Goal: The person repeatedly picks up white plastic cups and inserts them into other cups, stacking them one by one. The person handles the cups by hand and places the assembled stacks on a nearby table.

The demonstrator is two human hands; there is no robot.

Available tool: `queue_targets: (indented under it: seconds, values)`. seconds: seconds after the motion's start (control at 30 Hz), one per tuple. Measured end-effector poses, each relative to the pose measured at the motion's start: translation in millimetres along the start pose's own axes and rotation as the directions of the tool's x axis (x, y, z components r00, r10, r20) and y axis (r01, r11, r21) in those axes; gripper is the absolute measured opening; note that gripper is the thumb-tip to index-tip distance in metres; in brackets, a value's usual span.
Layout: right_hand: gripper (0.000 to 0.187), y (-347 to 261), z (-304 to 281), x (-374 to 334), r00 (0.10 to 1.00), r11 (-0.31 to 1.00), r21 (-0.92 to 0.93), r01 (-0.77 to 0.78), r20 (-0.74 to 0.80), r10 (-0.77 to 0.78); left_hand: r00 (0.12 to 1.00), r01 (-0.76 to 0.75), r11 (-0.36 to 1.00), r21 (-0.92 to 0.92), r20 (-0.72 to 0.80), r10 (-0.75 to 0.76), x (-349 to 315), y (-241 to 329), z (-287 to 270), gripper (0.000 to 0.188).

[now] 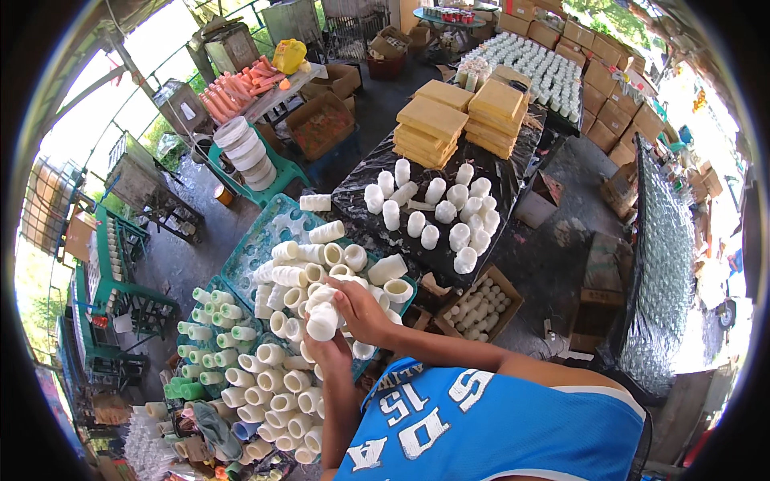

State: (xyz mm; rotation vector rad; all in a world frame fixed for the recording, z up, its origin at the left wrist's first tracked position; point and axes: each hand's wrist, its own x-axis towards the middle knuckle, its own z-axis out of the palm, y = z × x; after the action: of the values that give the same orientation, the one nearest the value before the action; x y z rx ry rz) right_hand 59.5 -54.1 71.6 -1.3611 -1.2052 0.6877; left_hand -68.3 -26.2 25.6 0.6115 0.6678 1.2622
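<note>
A white ribbed cylinder (323, 321), which looks like a wax candle or its mould, is between my two hands. My left hand (330, 353) is closed around its near end from below. My right hand (362, 311) grips its side, thumb and fingers bent over it. Beneath and around my hands lies a heap of cream hollow ribbed tubes (273, 398), open ends showing. Some rest on a turquoise plastic surface (277, 220). Pale green tubes (216, 313) are grouped left of the heap. The far side of the held piece is partly hidden by my fingers.
Right of the heap, a black-covered table (365, 188) carries white ribbed candles (435, 191) and stacked yellow slabs (433, 120). An open carton (485, 305) of white pieces stands below it. Orange sticks (241, 88) lie on a bench behind; cardboard boxes (605, 80) line the far right.
</note>
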Motion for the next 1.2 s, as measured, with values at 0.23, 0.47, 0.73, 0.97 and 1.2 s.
queue_targets:
  seconds: [0.23, 0.47, 0.73, 0.97, 1.2]
  values:
    - [0.046, -2, -5, 5, 0.989, 0.996, 0.050, -0.077, 0.133, 0.070, 0.985, 0.137, 0.961, -0.239, 0.134, -0.107, 3, 4, -7, 0.045]
    - [0.060, 1, 5, 4, 0.970, 0.918, 0.364, -0.156, 0.230, 0.074, 0.931, 0.274, 0.871, -0.409, 0.341, -0.133, -4, 29, 20, 0.051]
    - [0.043, -16, 3, -3, 1.000, 0.997, -0.072, 0.010, 0.011, -0.009, 0.996, 0.075, 0.993, -0.087, 0.059, -0.070, -7, 31, 21, 0.046]
    - [0.031, -30, -1, -8, 0.927, 0.912, -0.223, 0.345, -0.071, -0.368, 0.998, 0.034, 0.988, -0.148, 0.052, -0.027, -7, 38, 11, 0.041]
    - [0.022, -42, 3, -9, 0.983, 0.987, 0.076, 0.141, -0.132, -0.130, 0.969, 0.246, 0.878, -0.410, 0.115, -0.218, -8, 36, 8, 0.039]
